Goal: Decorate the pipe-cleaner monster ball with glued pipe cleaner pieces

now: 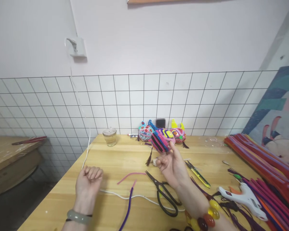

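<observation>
My right hand (170, 165) holds up a small stuffed ornament (162, 140), pinched from below. It is wrapped in stripes of pink, blue, black and purple fuzzy stems, with a yellow-and-purple oval patch and a dark tassel (148, 157) hanging at its lower left. My left hand (89, 179) is curled into a fist over the table's left side, with nothing visible in it. Between the hands lie a pink fuzzy stem (131, 174), a purple fuzzy stem (128, 208) and black-handled scissors (162, 192).
Two similar ornaments, one red-dotted (144, 133) and one with yellow horns (179, 134), stand by the wall. A glass (110, 137) is at the back left. Right of my forearm lie a yellow utility knife (198, 175), a white glue gun (245, 199) and bundled fuzzy stems (267, 163). A white cord (118, 194) crosses the table.
</observation>
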`<state>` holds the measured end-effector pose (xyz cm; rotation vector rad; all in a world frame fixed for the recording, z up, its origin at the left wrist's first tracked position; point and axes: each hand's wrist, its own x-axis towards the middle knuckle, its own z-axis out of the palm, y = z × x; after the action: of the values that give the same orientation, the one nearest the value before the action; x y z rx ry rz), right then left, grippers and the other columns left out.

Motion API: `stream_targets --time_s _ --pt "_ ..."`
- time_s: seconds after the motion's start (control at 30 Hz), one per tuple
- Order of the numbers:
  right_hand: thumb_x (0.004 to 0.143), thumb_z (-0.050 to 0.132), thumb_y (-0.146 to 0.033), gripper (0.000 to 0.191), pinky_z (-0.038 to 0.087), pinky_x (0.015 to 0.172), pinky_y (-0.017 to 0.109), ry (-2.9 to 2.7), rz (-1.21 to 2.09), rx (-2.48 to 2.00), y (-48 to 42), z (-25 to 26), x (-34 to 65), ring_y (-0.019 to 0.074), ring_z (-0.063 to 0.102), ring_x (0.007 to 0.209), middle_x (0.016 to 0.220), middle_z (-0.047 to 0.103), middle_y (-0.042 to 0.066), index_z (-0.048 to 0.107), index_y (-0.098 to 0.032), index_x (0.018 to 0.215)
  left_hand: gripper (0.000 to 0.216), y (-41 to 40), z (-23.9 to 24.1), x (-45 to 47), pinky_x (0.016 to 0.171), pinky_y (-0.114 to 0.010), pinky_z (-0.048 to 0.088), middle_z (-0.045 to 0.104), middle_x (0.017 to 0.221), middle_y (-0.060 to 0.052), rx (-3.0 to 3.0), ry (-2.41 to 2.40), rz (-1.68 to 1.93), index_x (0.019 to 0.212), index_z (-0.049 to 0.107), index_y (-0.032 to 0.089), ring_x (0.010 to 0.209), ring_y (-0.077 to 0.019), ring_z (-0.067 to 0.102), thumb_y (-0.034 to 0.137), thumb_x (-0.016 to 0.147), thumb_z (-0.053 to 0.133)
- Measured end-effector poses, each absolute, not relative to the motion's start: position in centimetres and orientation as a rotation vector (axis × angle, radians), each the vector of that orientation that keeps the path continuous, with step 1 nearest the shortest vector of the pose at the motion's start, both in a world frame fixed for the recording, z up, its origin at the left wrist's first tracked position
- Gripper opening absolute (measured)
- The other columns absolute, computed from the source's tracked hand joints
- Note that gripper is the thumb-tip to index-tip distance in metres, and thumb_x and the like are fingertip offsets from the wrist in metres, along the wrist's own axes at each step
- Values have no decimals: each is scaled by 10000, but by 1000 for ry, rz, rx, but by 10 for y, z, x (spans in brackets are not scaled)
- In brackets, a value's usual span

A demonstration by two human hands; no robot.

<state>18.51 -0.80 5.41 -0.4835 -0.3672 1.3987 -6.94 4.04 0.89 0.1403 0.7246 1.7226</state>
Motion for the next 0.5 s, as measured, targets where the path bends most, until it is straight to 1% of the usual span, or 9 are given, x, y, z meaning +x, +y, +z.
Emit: stream_targets --time_s 0.07,0.17,0.23,0.33,0.4,0.5 --pt "717 711 -423 281 477 428 177 -362 1362 -486 -6 56 192 24 409 346 680 666 -70 639 -223 902 308 41 7 -73 353 -196 203 209 374 88 153 765 1744 547 280 196 303 -59 200 80 826 345" --pt "712 719 -402 280 483 423 173 -360 1327 -481 -4 58 198 21 428 344 660 671 -62 640 -199 889 256 46 2 -77 343 -210 146 167 366 106 169 869 1817 580 321 198 294 -61 152 94 801 397" --pt "707 726 -397 276 491 426 180 -362 1326 -475 -4 59 201 25 442 347 641 664 -64 639 -190 869 193 49 0 -80 344 -208 131 154 368 120 196 938 1883 621 383 193 301 -55 131 111 775 466" --pt "709 723 -394 259 505 442 189 -362 1316 -464 -3 61 209 31 459 351 632 662 -63 637 -191 844 103 50 0 -85 351 -192 143 166 368 134 255 1027 1983 692 461 184 320 -50 127 156 740 547" --pt "721 709 -400 247 512 457 190 -362 1289 -450 -3 64 216 34 472 361 647 666 -67 635 -208 856 136 50 0 -85 354 -188 149 173 373 141 296 1087 2019 698 464 184 332 -47 128 193 711 599" --pt "733 696 -405 256 521 474 199 -376 1258 -440 -3 68 222 41 488 380 707 683 -57 630 -223 900 251 48 0 -78 359 -188 163 203 400 146 385 1175 1983 694 453 190 345 -42 160 250 646 692"
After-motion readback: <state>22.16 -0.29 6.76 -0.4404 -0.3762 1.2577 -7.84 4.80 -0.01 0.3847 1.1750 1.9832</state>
